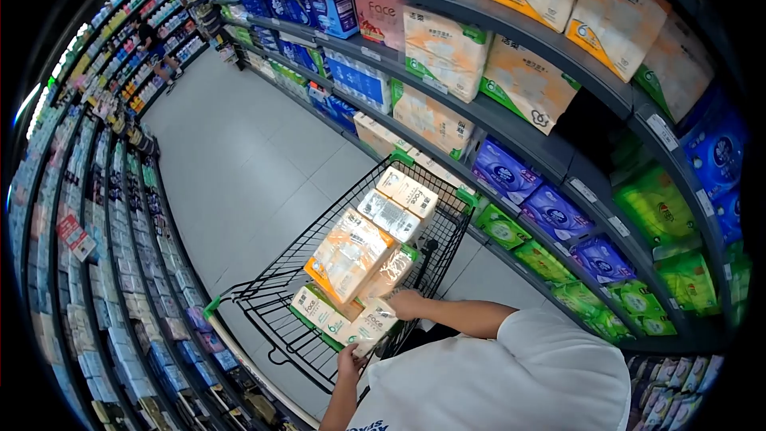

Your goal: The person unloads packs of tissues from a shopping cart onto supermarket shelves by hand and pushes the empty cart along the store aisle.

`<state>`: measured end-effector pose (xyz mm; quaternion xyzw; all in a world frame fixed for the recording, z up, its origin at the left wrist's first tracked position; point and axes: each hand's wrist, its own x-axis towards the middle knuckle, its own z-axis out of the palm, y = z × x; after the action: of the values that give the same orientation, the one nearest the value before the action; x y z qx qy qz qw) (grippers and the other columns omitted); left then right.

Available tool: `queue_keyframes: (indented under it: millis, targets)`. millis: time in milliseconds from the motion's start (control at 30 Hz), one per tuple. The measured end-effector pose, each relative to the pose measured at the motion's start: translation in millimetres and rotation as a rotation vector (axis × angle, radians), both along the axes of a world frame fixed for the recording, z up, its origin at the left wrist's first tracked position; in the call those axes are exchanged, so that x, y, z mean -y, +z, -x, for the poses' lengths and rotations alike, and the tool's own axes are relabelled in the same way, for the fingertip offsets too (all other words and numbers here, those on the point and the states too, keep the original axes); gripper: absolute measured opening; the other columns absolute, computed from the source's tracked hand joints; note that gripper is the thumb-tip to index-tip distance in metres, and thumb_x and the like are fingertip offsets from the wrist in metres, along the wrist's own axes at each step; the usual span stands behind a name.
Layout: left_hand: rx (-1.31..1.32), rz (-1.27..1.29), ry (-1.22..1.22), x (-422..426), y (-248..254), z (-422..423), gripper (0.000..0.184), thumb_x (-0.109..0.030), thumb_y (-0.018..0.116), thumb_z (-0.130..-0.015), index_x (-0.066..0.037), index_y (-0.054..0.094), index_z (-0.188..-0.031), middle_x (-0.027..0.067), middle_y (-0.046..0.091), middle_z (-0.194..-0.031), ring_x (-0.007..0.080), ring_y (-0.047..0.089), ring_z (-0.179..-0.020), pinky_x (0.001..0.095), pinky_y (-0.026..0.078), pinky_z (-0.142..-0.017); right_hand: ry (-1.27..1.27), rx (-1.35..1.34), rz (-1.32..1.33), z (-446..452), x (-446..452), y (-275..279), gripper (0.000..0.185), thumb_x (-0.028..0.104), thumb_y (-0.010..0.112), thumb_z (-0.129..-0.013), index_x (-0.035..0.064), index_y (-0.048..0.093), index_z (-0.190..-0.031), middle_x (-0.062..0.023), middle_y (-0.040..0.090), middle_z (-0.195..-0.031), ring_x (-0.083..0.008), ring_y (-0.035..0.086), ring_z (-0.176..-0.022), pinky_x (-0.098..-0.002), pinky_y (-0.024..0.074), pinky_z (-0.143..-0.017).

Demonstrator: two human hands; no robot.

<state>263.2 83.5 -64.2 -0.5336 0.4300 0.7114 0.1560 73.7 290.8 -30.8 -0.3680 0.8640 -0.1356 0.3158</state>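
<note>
A white tissue pack with "Face" lettering and green print lies at the near end of the shopping cart. My right hand is closed on its far right end, fingertips partly hidden. My left hand grips its near lower corner, with the fingers around the edge. Beside it, another white-and-green tissue pack sits in the cart. Farther in, a large orange-and-white tissue pack lies tilted on top, a clear-wrapped pack next to it. Smaller packs of tissues fill the far end.
Shelves of tissue packs rise along the right, with purple packs and green packs lower down. Shelves of hanging goods line the left. Grey tiled floor runs between them. Another person stands far up the aisle.
</note>
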Motion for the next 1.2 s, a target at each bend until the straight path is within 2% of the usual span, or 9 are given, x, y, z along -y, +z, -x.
queue_keyframes:
  millis: [200,333,400,600,700,767,800,933,1200]
  targets:
    - [-0.253,0.431,-0.232,30,93,47,0.031,-0.009,0.066,-0.077,0.006,0.058,-0.102,0.0100,0.063,-0.078,0.0129,0.055,-0.055,0.0245,0.043,-0.047,-0.191,0.164,0.350,44,4,59,0.022,0.010,0.049,-0.085,0.0022,0.061,-0.101,-0.0230,0.065,-0.094,-0.0354,0.064,-0.087,-0.0423,0.0513,-0.077]
    - [-0.601,0.796,-0.322,36,161,125,0.053,-0.007,0.068,-0.076,0.007,0.048,-0.123,0.0158,0.067,-0.095,0.0204,0.065,-0.083,0.0310,0.051,-0.074,-0.497,0.094,0.642,91,-11,144,0.018,0.020,0.053,-0.091,0.0049,0.057,-0.082,-0.0057,0.057,-0.075,-0.0162,0.056,-0.073,-0.0310,0.0472,-0.068]
    - [-0.629,1.003,-0.387,27,221,160,0.066,-0.012,0.070,-0.075,0.002,0.041,-0.133,0.0131,0.064,-0.082,0.0173,0.061,-0.071,0.0294,0.049,-0.065,-0.602,0.066,0.797,117,-25,189,0.015,0.015,0.052,-0.091,0.0041,0.056,-0.082,-0.0019,0.057,-0.076,-0.0106,0.053,-0.072,-0.0256,0.0442,-0.065]
    - [-1.123,1.063,-0.250,5,351,230,0.075,-0.014,0.070,-0.077,0.001,0.033,-0.140,0.0065,0.057,-0.084,0.0133,0.057,-0.071,0.0255,0.047,-0.064,-0.676,-0.134,1.221,156,-58,335,0.018,0.014,0.052,-0.092,0.0043,0.051,-0.077,0.0020,0.050,-0.070,-0.0061,0.047,-0.066,-0.0233,0.0382,-0.059]
    - [-1.412,1.047,-0.225,-9,435,241,0.079,-0.009,0.070,-0.078,-0.003,0.027,-0.144,0.0088,0.060,-0.096,0.0157,0.059,-0.090,0.0270,0.046,-0.078,-0.636,-0.289,1.421,158,-82,440,0.020,0.016,0.054,-0.093,0.0057,0.055,-0.076,0.0039,0.048,-0.068,-0.0049,0.043,-0.062,-0.0218,0.0365,-0.057]
    - [-1.971,0.813,-0.021,-16,479,252,0.096,-0.013,0.076,-0.074,-0.004,0.015,-0.148,0.0157,0.055,-0.113,0.0244,0.051,-0.116,0.0349,0.042,-0.095,-0.469,-0.316,1.636,148,-105,506,0.018,0.022,0.056,-0.094,0.0045,0.057,-0.100,0.0015,0.059,-0.079,-0.0057,0.055,-0.073,-0.0218,0.0449,-0.072]
    - [-2.002,0.813,-0.018,-21,486,263,0.096,-0.013,0.076,-0.074,-0.004,0.015,-0.148,0.0157,0.055,-0.113,0.0244,0.051,-0.116,0.0349,0.042,-0.095,-0.305,-0.497,1.606,137,-117,531,0.044,0.030,0.064,-0.089,0.0026,0.050,-0.121,-0.0061,0.062,-0.103,-0.0134,0.060,-0.097,-0.0278,0.0445,-0.089]
    - [-1.924,0.533,-0.292,-87,448,315,0.090,-0.012,0.079,-0.072,-0.002,0.022,-0.141,0.0161,0.047,-0.129,0.0255,0.045,-0.123,0.0385,0.037,-0.102,-0.307,-0.545,1.166,181,-168,476,0.086,0.044,0.074,-0.076,-0.0032,0.035,-0.136,-0.0154,0.049,-0.130,-0.0237,0.047,-0.120,-0.0349,0.0364,-0.102]
    - [-1.437,0.388,-0.351,-192,416,360,0.058,-0.011,0.073,-0.080,0.006,0.041,-0.125,0.0157,0.060,-0.113,0.0209,0.061,-0.098,0.0303,0.050,-0.084,-0.748,-0.058,1.174,147,-227,412,0.063,0.042,0.063,-0.089,-0.0053,0.046,-0.128,-0.0144,0.060,-0.112,-0.0177,0.057,-0.102,-0.0294,0.0453,-0.088]
